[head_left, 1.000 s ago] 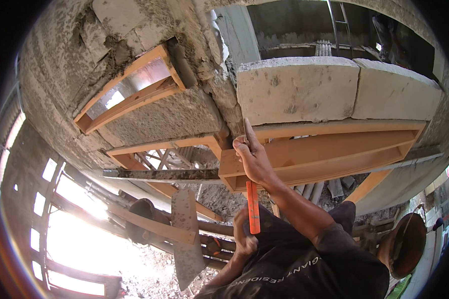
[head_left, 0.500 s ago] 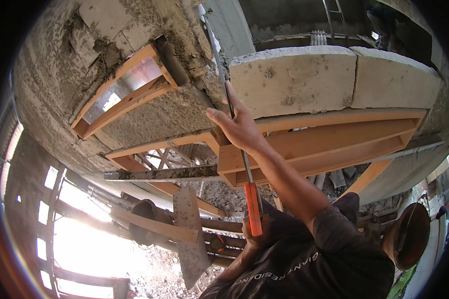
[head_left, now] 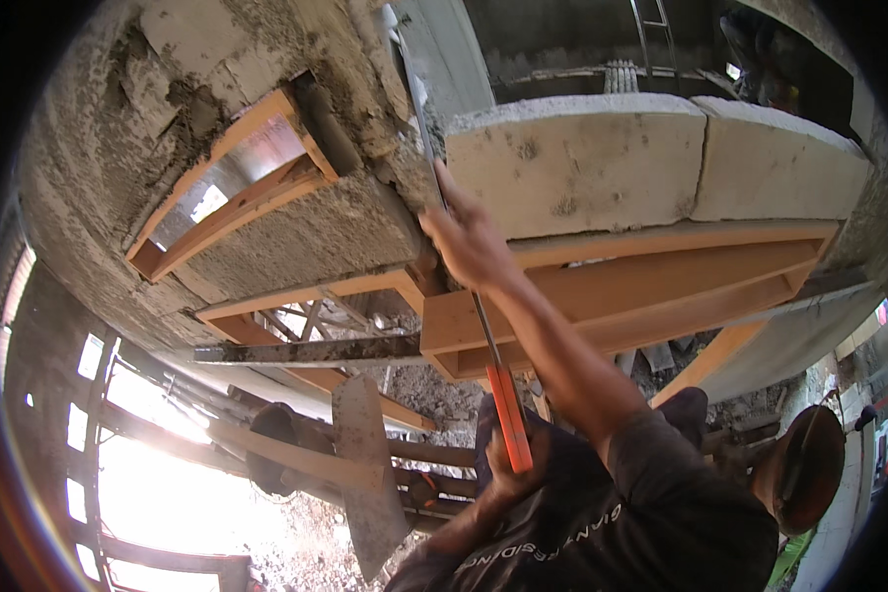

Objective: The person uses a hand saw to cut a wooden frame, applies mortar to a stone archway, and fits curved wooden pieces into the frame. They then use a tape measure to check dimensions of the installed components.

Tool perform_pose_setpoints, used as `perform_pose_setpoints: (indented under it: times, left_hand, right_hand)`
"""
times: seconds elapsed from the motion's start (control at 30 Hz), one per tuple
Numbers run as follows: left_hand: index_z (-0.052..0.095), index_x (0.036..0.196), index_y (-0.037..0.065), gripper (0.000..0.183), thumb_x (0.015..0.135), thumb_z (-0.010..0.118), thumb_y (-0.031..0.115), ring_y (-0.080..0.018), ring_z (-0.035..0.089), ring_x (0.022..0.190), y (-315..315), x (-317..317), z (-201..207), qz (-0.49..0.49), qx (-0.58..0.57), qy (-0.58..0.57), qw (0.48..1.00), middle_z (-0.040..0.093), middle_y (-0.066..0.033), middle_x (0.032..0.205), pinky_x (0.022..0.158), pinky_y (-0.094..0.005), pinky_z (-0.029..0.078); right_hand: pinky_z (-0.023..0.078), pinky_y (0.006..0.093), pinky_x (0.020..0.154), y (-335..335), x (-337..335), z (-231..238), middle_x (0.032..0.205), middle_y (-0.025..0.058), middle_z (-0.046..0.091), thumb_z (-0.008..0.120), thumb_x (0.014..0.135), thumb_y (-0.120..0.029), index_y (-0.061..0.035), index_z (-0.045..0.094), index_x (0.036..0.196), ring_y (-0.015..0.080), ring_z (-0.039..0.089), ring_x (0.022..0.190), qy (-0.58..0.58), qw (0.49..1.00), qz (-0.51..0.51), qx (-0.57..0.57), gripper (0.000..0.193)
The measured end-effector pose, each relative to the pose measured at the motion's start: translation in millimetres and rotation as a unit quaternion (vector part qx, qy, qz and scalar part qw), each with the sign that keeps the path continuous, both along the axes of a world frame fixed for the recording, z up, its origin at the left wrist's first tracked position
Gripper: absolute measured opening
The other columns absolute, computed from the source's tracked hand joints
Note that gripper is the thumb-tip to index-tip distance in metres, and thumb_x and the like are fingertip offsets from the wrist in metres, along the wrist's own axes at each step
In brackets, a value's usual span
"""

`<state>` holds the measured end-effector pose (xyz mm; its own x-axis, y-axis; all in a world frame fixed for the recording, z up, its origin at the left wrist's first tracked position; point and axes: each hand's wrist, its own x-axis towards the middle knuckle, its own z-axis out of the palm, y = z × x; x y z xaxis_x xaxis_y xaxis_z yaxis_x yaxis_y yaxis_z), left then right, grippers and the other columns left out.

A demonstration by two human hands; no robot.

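Orange handle [head_left: 508, 419]: the left hand [head_left: 508, 481] looks clamped on its lower end, close to the torso; most of the fingers are hidden. If that grip slackened, the long tool could swing or drop.
Right hand [head_left: 472, 247]: well apart from the left, farther up the tool, index finger pointing along it – whether it grips or only steadies, I cannot tell. Its bare skin is the likeliest casualty; a sudden slide could cut or pinch it.
Metal blade [head_left: 486, 331]: runs from the handle past the right hand to the upper edge of the wall opening, tilted a little leftward. Being thin, it may bow if pushed at one end (teeth, if any, are too small to make out).
Box-shaped wooden frame [head_left: 661, 286]: its left end sits just beside the blade. A sideways knock could scuff that corner or shift the frame, since its fixing is not clear to see.
Pale blocks [head_left: 577, 163]: two in a row above the frame, the left one's edge near the fingertips – knuckles could scrape there.
Rough wall [head_left: 276, 232]: cracked and crumbly to the left; a bump might loosen grit onto the hand.
Dark metal bar [head_left: 311, 350]: stretches left from the frame, with rubble [head_left: 454, 409] below, where a dropped tool could end up.
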<state>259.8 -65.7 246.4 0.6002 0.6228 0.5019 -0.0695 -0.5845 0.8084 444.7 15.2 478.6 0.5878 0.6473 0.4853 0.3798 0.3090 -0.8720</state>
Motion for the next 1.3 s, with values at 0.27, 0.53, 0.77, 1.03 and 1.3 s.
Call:
perform_pose_setpoints:
  times: [0.27,0.53,0.77,1.03,1.3]
  left_hand:
    - [0.054,0.082,0.006,0.024,0.068,0.072,0.013,-0.0297,0.060,0.065,-16.9,7.7,38.8,-0.059,0.121,-0.028,0.991,0.054,-0.0097,0.071,0.058,-0.0368,0.050]
    - [0.054,0.077,0.007,0.014,0.073,0.067,0.010,-0.0315,0.056,0.060,-14.9,10.4,36.7,-0.005,0.076,-0.034,0.996,0.053,-0.0112,0.069,0.054,-0.0394,0.046]
    - [0.052,0.074,0.005,0.012,0.075,0.064,0.005,-0.0234,0.052,0.056,-13.3,2.6,45.1,-0.032,0.034,-0.029,0.999,0.049,-0.0085,0.065,0.051,-0.0347,0.043]
    - [0.056,0.079,0.005,0.011,0.075,0.063,0.012,-0.0206,0.055,0.059,7.1,1.5,71.3,-0.086,-0.026,-0.014,0.996,0.053,-0.0080,0.067,0.054,-0.0311,0.045]
    - [0.059,0.083,0.004,0.011,0.074,0.059,0.011,-0.0237,0.059,0.065,14.8,-5.1,78.5,-0.080,-0.125,0.081,0.986,0.058,-0.0091,0.071,0.059,-0.0321,0.048]
  right_hand:
    - [0.041,0.0359,0.088,-3.0,8.7,-8.0,0.112,0.0256,0.058,0.047,0.084,-0.022,-0.0081,0.028,0.142,0.0249,0.057,0.100,-0.001,0.999,0.027,0.044,0.063]
    - [0.042,0.0290,0.067,0.0,4.8,-15.5,0.078,0.0061,0.053,0.046,0.088,-0.020,-0.0028,0.023,0.143,0.0139,0.049,0.071,-0.067,0.994,-0.031,0.076,0.062]
    - [0.044,0.0343,0.070,2.7,7.8,-7.3,0.083,0.0175,0.060,0.043,0.085,-0.021,-0.0095,0.024,0.144,0.0224,0.057,0.073,-0.032,0.998,-0.039,0.033,0.063]
    - [0.044,0.0347,0.066,5.1,12.5,5.9,0.076,0.0152,0.058,0.043,0.084,-0.022,-0.0116,0.025,0.144,0.0209,0.054,0.067,0.011,1.000,-0.024,0.001,0.063]
    - [0.045,0.0355,0.078,12.8,14.3,0.5,0.100,0.0237,0.060,0.043,0.085,-0.023,-0.0114,0.024,0.144,0.0260,0.058,0.084,0.001,0.999,-0.052,0.012,0.063]
